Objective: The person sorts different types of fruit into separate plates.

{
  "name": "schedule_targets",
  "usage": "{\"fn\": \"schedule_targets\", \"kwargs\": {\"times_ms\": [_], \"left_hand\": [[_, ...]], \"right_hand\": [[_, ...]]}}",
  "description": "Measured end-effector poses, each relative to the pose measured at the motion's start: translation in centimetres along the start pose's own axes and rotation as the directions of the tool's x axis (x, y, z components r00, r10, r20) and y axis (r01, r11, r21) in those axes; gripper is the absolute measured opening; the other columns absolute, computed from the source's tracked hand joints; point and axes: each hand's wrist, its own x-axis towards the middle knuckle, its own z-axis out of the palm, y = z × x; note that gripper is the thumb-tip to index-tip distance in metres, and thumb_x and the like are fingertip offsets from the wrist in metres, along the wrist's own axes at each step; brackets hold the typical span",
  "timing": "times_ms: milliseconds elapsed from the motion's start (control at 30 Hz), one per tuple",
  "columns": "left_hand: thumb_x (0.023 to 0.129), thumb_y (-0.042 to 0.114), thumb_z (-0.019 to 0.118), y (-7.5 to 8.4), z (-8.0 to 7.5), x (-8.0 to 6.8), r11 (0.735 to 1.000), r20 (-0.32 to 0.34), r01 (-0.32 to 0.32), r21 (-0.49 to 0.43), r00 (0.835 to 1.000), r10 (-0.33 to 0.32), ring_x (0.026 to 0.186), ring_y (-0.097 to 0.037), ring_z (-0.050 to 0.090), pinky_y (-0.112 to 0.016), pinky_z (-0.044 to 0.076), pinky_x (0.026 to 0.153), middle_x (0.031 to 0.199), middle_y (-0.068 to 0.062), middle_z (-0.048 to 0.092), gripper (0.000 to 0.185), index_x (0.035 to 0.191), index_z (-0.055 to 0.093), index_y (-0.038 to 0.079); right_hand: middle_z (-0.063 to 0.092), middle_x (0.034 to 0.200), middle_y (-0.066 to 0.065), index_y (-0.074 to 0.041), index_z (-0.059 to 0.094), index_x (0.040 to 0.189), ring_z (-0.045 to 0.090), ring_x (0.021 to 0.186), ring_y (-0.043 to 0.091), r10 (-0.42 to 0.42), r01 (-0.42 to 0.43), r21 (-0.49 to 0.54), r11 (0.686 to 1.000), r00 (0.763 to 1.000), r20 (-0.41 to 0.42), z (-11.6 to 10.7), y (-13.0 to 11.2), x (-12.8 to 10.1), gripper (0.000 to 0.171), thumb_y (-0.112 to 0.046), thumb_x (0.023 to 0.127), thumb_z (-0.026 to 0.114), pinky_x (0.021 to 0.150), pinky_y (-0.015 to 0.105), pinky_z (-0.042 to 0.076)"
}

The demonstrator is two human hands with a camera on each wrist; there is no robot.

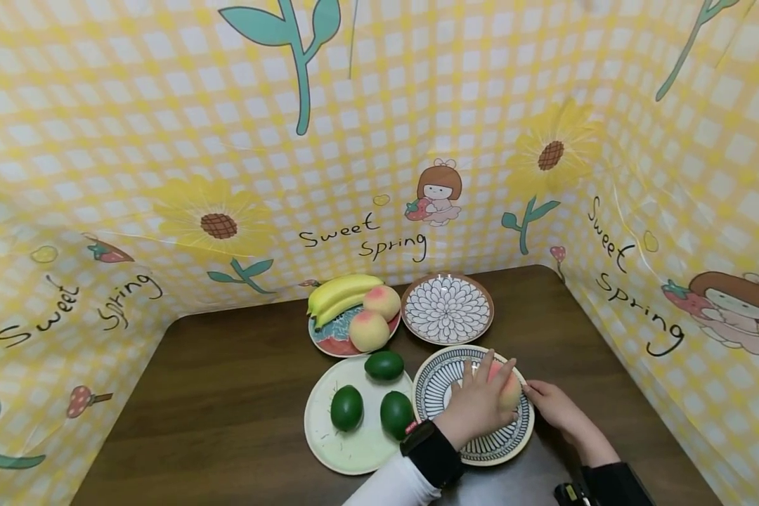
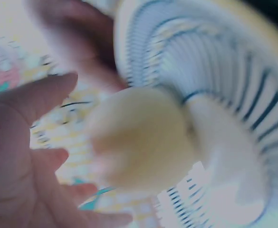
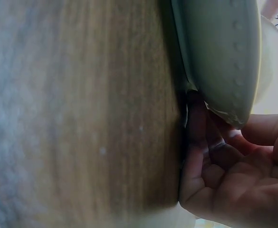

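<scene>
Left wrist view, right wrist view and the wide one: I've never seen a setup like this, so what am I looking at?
There is no robot here; a person works with two bare hands. The wide picture comes from a camera on the head, looking forward and down; the other two come from cameras on each wrist.

On the brown table stand a colourful plate with bananas and two peaches, a pale plate with three green fruits, a flower-patterned plate, and a striped plate with a single peach.

The right hand pinches the striped plate's rim. The left hand, fingers spread, is by the single peach without gripping it.
</scene>
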Motion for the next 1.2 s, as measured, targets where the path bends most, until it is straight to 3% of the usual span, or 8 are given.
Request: {"fn": "schedule_targets", "kwargs": {"times_ms": [167, 333, 467, 600, 733, 900, 1033, 1200], "left_hand": [[0.089, 0.047, 0.075, -1.7, -4.6, -1.1, 0.998, 0.004, -0.063, -0.028, 0.998, 0.063, 0.156, -0.042, 0.028, -0.062, 0.044, 0.113, 0.172, -0.007, 0.022, 0.091, 0.163, 0.023, 0.034], [0.092, 0.045, 0.073, -5.1, -9.2, -1.9, 0.997, -0.065, -0.028, -0.074, 0.998, 0.024, 0.159, -0.044, 0.015, -0.069, 0.028, 0.12, 0.174, -0.012, 0.012, 0.091, 0.165, 0.021, 0.029], [0.091, 0.04, 0.075, -8.6, -10.9, -2.0, 0.993, -0.126, 0.003, -0.12, 0.992, -0.019, 0.157, -0.048, 0.017, -0.073, 0.027, 0.119, 0.172, -0.017, 0.015, 0.091, 0.164, 0.024, 0.024], [0.093, 0.036, 0.075, -11.7, -12.1, -1.1, 0.991, -0.147, 0.035, -0.13, 0.988, -0.054, 0.155, -0.047, 0.024, -0.07, 0.03, 0.118, 0.169, -0.021, 0.024, 0.086, 0.163, 0.028, 0.018], [0.095, 0.034, 0.072, -14.2, -13.1, 0.3, 0.988, -0.149, 0.092, -0.125, 0.983, -0.11, 0.154, -0.046, 0.027, -0.067, 0.031, 0.12, 0.165, -0.024, 0.031, 0.077, 0.16, 0.035, 0.013], [0.092, 0.036, 0.072, -17.4, -13.4, 2.9, 0.972, -0.138, 0.185, -0.143, 0.969, -0.205, 0.153, -0.053, 0.023, -0.071, 0.031, 0.117, 0.166, -0.027, 0.024, 0.081, 0.16, 0.035, 0.013], [0.09, 0.036, 0.073, -19.9, -12.4, 4.3, 0.963, -0.081, 0.226, -0.149, 0.967, -0.24, 0.153, -0.054, 0.023, -0.068, 0.034, 0.117, 0.167, -0.028, 0.023, 0.085, 0.161, 0.032, 0.012], [0.09, 0.033, 0.076, -21.9, -10.0, 4.6, 0.959, 0.025, 0.228, -0.17, 0.973, -0.227, 0.154, -0.051, 0.024, -0.06, 0.034, 0.121, 0.164, -0.027, 0.033, 0.09, 0.16, 0.029, 0.002]], "right_hand": [[0.065, 0.124, 0.032, 0.019, 0.056, 0.13, 0.059, 0.121, 0.042, 0.016, -0.016, -0.002, 1.0, 1.0, 0.002, 0.1, 0.0, -0.1, 0.04, -0.011, 0.109, 0.039, 0.103, 0.052, 0.049], [0.066, 0.122, 0.03, 0.017, 0.058, 0.128, 0.059, 0.12, 0.043, 0.022, -0.022, -0.002, 1.0, 1.0, 0.01, 0.1, 0.2, 0.0, 0.039, -0.012, 0.109, 0.039, 0.104, 0.055, 0.048], [0.064, 0.125, 0.032, 0.017, 0.057, 0.128, 0.057, 0.124, 0.047, 0.034, -0.034, 0.001, 0.999, 0.999, 0.015, 0.4, 0.4, -0.1, 0.039, -0.011, 0.108, 0.04, 0.106, 0.06, 0.046], [0.062, 0.128, 0.034, 0.018, 0.056, 0.13, 0.054, 0.128, 0.051, 0.044, -0.044, -0.004, 0.999, 0.999, 0.006, 0.4, 0.4, -0.1, 0.039, -0.011, 0.108, 0.04, 0.107, 0.062, 0.044], [0.061, 0.13, 0.035, 0.018, 0.056, 0.131, 0.052, 0.13, 0.053, 0.042, -0.042, -0.006, 0.999, 0.999, -0.005, 0.1, 0.3, 0.1, 0.04, -0.011, 0.109, 0.04, 0.108, 0.063, 0.043], [0.062, 0.13, 0.034, 0.017, 0.057, 0.13, 0.053, 0.13, 0.052, 0.039, -0.039, -0.001, 0.999, 0.999, -0.031, -0.5, 0.1, 0.4, 0.039, -0.012, 0.109, 0.04, 0.109, 0.062, 0.043], [0.063, 0.128, 0.032, 0.016, 0.058, 0.129, 0.055, 0.128, 0.049, 0.049, -0.048, 0.022, 0.999, 0.998, -0.032, -0.4, 0.2, 0.6, 0.039, -0.013, 0.109, 0.041, 0.108, 0.061, 0.044], [0.067, 0.124, 0.028, 0.013, 0.062, 0.125, 0.06, 0.123, 0.044, 0.068, -0.066, 0.043, 0.997, 0.997, -0.028, 0.3, 0.7, 0.3, 0.036, -0.012, 0.108, 0.043, 0.105, 0.055, 0.048]]}}
